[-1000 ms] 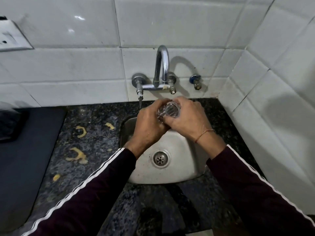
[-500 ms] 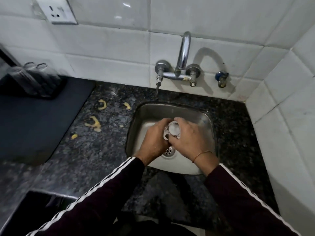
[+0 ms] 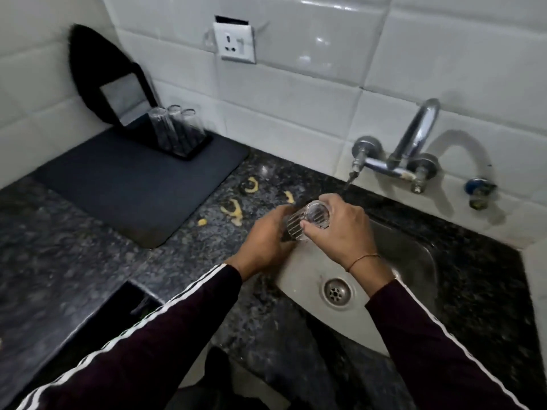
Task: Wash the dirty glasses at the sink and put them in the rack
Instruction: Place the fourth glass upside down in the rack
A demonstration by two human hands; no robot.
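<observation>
A ribbed clear glass (image 3: pixel 307 221) lies tilted between both hands, over the left rim of the steel sink (image 3: pixel 408 255). My right hand (image 3: pixel 340 229) grips its upper end, fingers curled round it. My left hand (image 3: pixel 266 241) holds the lower end from the left. Three clear glasses (image 3: pixel 174 131) stand upside down in a small black rack (image 3: pixel 192 150) at the far corner of a dark mat (image 3: pixel 133 184), left of the sink.
A chrome tap (image 3: pixel 414 137) is fixed to the tiled wall behind the sink, with a thin stream falling from its left valve. Yellow food scraps (image 3: pixel 233 207) lie on the granite counter. A wall socket (image 3: pixel 235 44) is above. A dark opening (image 3: pixel 133 300) lies front left.
The view has swung left, bringing the mat and rack into sight. Both hands have carried the glass from the middle of the sink to its left rim.
</observation>
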